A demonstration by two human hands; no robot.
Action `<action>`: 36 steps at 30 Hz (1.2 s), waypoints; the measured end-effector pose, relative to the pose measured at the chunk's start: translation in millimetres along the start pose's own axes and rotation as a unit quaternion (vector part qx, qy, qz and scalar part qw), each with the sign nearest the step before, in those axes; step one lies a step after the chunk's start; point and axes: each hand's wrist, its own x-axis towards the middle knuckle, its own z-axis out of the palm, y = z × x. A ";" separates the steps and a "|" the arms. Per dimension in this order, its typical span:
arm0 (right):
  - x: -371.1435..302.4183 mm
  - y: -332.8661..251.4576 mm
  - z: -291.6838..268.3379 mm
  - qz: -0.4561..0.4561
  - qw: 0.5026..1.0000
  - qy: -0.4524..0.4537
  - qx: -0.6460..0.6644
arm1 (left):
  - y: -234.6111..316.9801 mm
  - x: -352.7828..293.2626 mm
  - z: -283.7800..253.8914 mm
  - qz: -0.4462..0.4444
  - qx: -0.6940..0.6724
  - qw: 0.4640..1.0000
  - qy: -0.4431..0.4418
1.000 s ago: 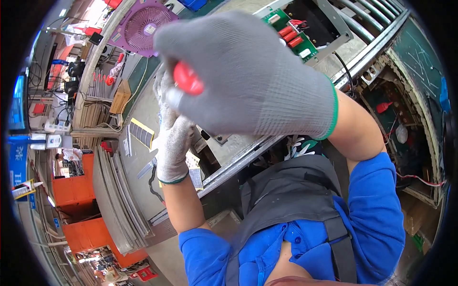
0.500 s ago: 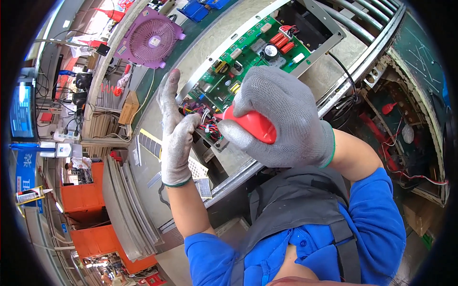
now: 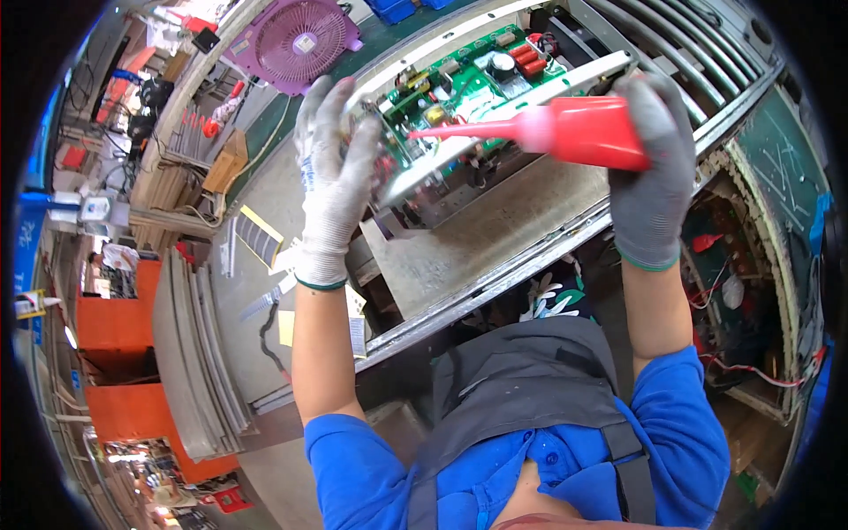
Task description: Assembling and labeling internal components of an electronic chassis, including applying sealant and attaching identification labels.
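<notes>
A grey-gloved right hand of mine grips a red squeeze bottle by its base end. The bottle lies nearly level, its long thin red nozzle pointing left across the front edge of an open metal chassis. Inside that chassis is a green circuit board with red cylinders, a round white-topped part and wires. My left hand, in a pale glove, is at the chassis's left end with fingers apart. Whether its fingertips touch the metal is hard to tell, since that end is blurred.
The chassis stands over a grey metal worktop with a raised front rail. Metal rollers run at the far right. A purple fan stands beyond at the left. Label sheets lie left of my left forearm. A cluttered shelf is at right.
My right hand has moved right and away from my left, bringing the bottle's whole length into view. The chassis now shows its front side, and my left fingers have spread at its end.
</notes>
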 end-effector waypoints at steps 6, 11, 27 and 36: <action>-26.2 36.4 -19.5 0.019 0.992 0.057 -0.106 | -67.6 18.7 33.7 0.162 0.064 0.981 0.081; -17.1 49.9 42.5 -0.099 0.970 -0.025 -0.222 | -74.9 41.1 34.6 0.198 0.216 0.954 0.070; 56.7 112.5 121.5 -0.252 0.841 -0.246 -0.412 | -119.3 119.8 42.8 -0.050 -0.070 0.993 0.083; 66.2 121.6 139.4 -0.206 0.814 -0.291 -0.458 | -130.2 147.1 50.3 -0.178 0.009 0.983 -0.048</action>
